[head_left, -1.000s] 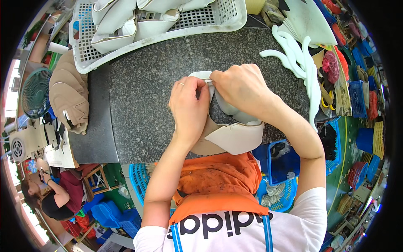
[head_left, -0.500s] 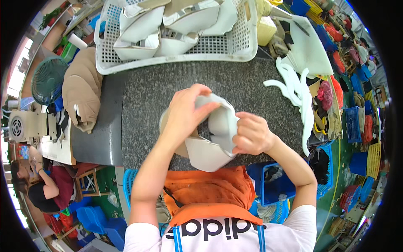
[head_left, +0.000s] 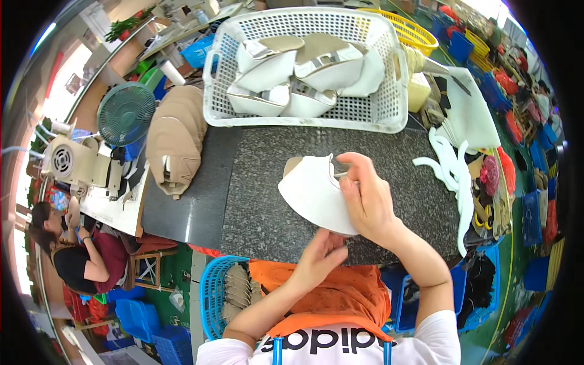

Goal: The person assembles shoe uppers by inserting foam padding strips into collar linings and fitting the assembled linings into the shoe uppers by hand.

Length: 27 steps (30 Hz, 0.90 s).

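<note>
A white shoe upper with a beige part showing at its far left is just above the dark speckled tabletop, in front of me. My right hand is closed on its right side, thumb and fingers at the edge of its opening. My left hand is at its near edge, fingertips touching or just under it; they are partly hidden. The left thumb stands apart from the fingers and does not pinch the upper.
A white plastic basket holding several white uppers stands at the back. Nested beige uppers lie at the left. White curved strips and yellow-handled scissors are at the right. Another person sits far left.
The upper has turned so its white outer side faces up. My left hand has left its top and moved down to the near edge. My right hand has shifted its hold.
</note>
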Motion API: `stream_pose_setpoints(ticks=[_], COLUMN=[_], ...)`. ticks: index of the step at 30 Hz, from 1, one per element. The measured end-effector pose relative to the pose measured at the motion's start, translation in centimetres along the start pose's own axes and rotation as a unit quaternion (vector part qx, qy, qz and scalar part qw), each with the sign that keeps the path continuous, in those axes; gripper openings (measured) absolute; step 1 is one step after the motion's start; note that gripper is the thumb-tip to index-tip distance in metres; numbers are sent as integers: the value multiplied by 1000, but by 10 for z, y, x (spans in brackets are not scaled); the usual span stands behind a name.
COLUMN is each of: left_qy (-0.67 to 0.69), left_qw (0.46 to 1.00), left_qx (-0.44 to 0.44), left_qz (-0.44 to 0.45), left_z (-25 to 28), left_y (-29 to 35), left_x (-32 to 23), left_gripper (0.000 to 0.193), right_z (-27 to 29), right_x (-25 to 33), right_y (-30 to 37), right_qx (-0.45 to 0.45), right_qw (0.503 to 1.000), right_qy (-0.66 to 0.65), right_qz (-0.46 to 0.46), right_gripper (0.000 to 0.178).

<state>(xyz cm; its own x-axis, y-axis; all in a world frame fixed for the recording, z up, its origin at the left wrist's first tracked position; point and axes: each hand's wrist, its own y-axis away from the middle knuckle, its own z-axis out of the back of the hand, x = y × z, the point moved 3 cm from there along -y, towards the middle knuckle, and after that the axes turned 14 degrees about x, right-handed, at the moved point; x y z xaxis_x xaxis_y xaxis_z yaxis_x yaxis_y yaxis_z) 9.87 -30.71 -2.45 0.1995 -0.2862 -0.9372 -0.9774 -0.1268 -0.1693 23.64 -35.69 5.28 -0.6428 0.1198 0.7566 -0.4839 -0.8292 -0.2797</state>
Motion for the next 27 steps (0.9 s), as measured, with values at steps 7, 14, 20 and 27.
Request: stream_pose_setpoints(ticks=[7,14,20,27], left_qy=[178,-85,37,171], left_qw=[962,974,987,964], left_qx=[-182,-167,-146,-137], left_qz=[-104,-125,-56,-152], left_z=[32,14,34,43], left_y=[-17,-17,-20,-23], left_x=[-19,-40,-47,-49], left_gripper=[22,14,21,42], right_z=[-18,-7,10,-2], right_x=[40,24,13,1], right_y=[13,7,-24,-29], right_qx=[-81,-43,-116,-175], right_qw=[904,996,979,981], right_qy=[345,30,-167,62], right_qz=[240,78,-19,61], right_gripper=[38,7,20,20])
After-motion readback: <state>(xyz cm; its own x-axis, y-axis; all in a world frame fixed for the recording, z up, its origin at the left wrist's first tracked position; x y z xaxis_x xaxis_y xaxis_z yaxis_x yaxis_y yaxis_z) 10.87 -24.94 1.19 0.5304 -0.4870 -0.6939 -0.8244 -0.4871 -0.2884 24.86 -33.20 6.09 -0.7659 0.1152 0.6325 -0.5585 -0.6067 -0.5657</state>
